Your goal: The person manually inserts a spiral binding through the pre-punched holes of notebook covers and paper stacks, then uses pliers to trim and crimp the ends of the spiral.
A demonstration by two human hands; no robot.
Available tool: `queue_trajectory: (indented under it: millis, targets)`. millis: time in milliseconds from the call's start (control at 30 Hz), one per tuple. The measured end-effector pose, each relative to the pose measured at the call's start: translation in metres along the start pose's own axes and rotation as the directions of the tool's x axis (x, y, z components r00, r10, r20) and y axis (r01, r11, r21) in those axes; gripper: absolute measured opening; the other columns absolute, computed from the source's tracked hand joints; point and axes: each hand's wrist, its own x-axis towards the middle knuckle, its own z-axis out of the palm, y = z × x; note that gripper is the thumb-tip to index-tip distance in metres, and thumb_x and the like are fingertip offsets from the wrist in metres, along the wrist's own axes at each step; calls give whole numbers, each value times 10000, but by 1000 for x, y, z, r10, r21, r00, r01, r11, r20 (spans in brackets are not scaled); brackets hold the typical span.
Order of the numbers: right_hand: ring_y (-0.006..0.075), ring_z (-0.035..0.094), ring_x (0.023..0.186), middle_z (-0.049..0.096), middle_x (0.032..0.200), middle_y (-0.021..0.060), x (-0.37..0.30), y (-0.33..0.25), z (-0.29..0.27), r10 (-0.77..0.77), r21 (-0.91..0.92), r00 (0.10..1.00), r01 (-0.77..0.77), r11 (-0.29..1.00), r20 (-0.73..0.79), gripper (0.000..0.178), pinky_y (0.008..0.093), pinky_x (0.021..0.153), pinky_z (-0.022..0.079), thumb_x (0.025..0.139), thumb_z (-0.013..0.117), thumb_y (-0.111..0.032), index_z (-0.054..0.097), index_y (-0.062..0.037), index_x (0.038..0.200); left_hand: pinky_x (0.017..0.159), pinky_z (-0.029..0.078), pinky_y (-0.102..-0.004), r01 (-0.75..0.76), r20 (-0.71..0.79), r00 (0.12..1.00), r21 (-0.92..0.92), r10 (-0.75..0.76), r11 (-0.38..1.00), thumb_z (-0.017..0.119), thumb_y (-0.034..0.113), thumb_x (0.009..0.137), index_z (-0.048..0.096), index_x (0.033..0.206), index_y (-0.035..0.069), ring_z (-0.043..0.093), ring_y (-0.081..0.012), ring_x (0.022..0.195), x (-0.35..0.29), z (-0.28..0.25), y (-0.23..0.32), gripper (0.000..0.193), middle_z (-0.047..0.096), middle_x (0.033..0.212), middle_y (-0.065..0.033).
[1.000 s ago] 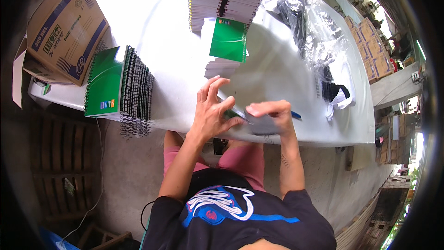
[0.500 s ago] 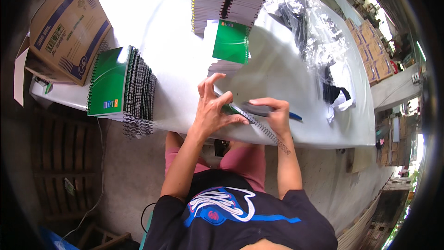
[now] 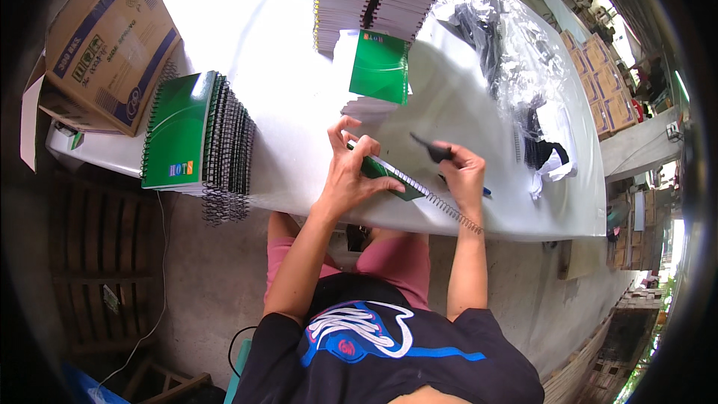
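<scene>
My left hand [image 3: 348,178] grips a small green notebook [image 3: 407,193] on its edge, thumb on one side and fingers on the other. A thin wire-like spiral coil [image 3: 449,211] runs along the notebook's spine edge. Its free end stretches out to my right wrist. In my right hand [image 3: 466,173] is a dark tool [image 3: 437,152] with a narrow tip, pinched between thumb and fingers; its exact kind is unclear. The tool is apart from the notebook. Below that hand a blue slim object [image 3: 487,192] lies on the table, mostly covered.
Coil-bound green notebooks [image 3: 176,127] are stacked at left, beside an open carton [image 3: 112,52]. Ahead stands a green-covered pile [image 3: 380,67] before tall page stacks [image 3: 338,11]. Clear plastic with black coils [image 3: 493,37] lies at right on the white table [image 3: 277,105].
My right hand has shifted slightly right, and the dark tool has swung so its tip points up and left. More of the notebook's spine shows. My left hand keeps its hold.
</scene>
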Motion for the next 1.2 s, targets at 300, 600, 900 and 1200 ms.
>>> queue_trajectory:
  millis: [300,600,900,1200]
  targets:
    - [278,600,1034,626,1116,102,-23,-91,5,-412,-441,845,531,723,341,387,361,917,444,761,725,-175,620,-96,1125,683,447,-393,39,-187,982,168,-7,985,883,229,579,583,941,127,370,-313,1035,-30,17,11,482,251,1227,-166]
    - [186,605,826,628,884,20,-25,-55,28,-458,-516,815,579,631,355,172,410,876,354,784,691,-152,638,-115,944,716,447,-406,-7,-127,991,274,44,962,867,125,582,480,1042,132,391,-352,1063,-37,15,18,601,245,1231,-198]
    - [184,606,781,641,801,15,-33,-58,36,-429,-555,859,509,658,279,182,418,860,334,798,679,-283,648,-121,875,679,465,-442,83,-44,996,210,-75,974,773,-8,587,465,982,88,484,-365,842,-25,14,25,510,252,1226,-199]
    - [186,600,589,627,616,15,-40,-62,52,-471,-644,880,396,654,62,84,375,811,370,753,636,-178,645,-114,700,703,458,-429,21,-51,999,195,-11,981,734,-51,603,463,940,82,446,-366,920,-26,13,21,453,250,1207,-204]
